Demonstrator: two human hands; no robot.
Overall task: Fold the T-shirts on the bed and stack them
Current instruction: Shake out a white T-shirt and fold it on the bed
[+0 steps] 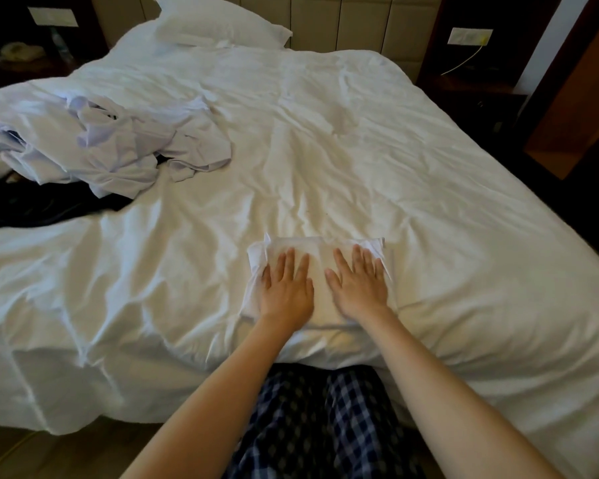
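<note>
Head view, lower centre: my left hand (286,288) and right hand (358,283) press spread flat, side by side, on the folded white T-shirt (319,267).

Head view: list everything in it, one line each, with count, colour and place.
duvet: one, white, rumpled, spread across the view
folded T-shirt: one, white, near edge of duvet, under both hands
unfolded T-shirts: heap, count unclear, pale white-lilac, left side of duvet
dark garment: one visible, navy-black, partly under that heap
pillow: one, white, far end
headboard: one, beige, padded, behind pillow
wall plates: two, white, either side of headboard
checked trousers: blue-white, bottom centre
left hand: flat on folded T-shirt
right hand: flat beside it
</note>
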